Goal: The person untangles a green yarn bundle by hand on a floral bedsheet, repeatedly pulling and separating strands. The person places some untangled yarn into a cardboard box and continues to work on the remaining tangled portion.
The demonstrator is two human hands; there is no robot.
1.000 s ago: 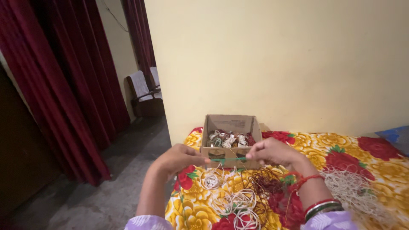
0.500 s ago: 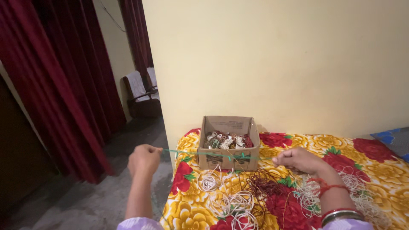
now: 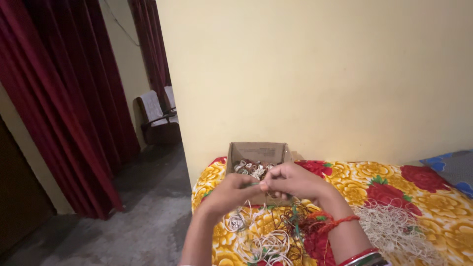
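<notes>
A single head-worn camera looks forward and slightly down from just behind the person's own arms, so the left hand and right hand sit low and near, at centre. Beyond them the flowered bedspread runs right, the yellow wall fills the far side, and dark red curtains stand left.

Dim, warm indoor light; soft shadows, slight motion blur, wide-angle edge distortion.
</notes>
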